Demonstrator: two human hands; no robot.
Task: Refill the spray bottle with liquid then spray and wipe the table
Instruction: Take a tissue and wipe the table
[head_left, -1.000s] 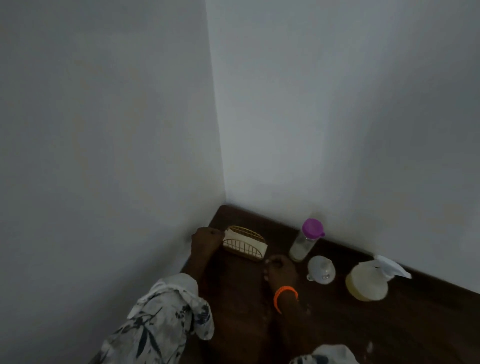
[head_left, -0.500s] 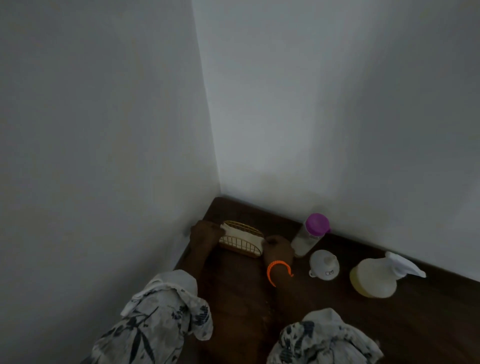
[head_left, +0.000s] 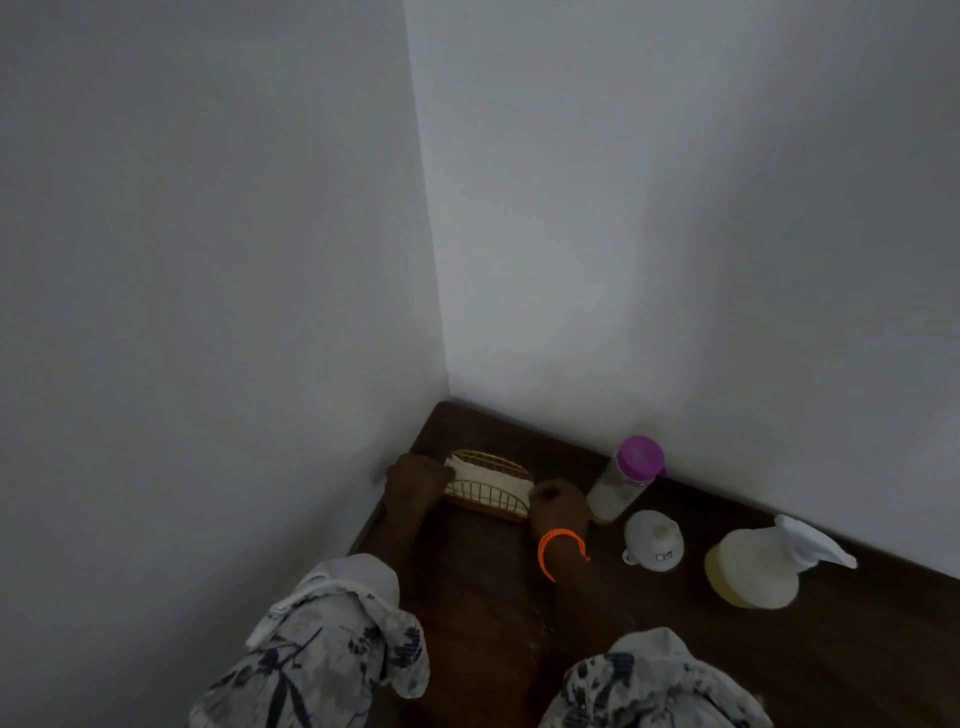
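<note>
Both hands are at the wire napkin holder (head_left: 488, 486) in the corner of the dark desk (head_left: 649, 654); the left hand (head_left: 415, 480) sits at its 9 o'clock end with fingers curled against the frame and the pale napkins (head_left: 480, 473), and the right hand (head_left: 558, 503), an orange bangle (head_left: 558, 552) on its wrist, is closed at the 3 o'clock end, so the two appear to grip the holder from either side, though the dim light leaves it unclear whether the fingers pinch the wire or the paper. The spray bottle (head_left: 753, 571) stands well apart at 3 o'clock from the hands, its white trigger head on and yellowish liquid inside; a white funnel (head_left: 653, 540) rests between it and the right wrist, and a clear bottle with a purple lid (head_left: 626, 480) stands just beside the right hand at about 2 o'clock, against the wall. The risk from here, as I judge it, lies in that closeness; a sideways pull on the napkins or a swing of the right elbow could knock the tall purple-lidded bottle over, and it would likely roll into the funnel; a light holder may also lift or skid with the paper if one hand does not pin it down. The fingertips are hidden behind the knuckles; the forearms are partly lost under patterned sleeves; the level in the spray bottle is hard to read.
</note>
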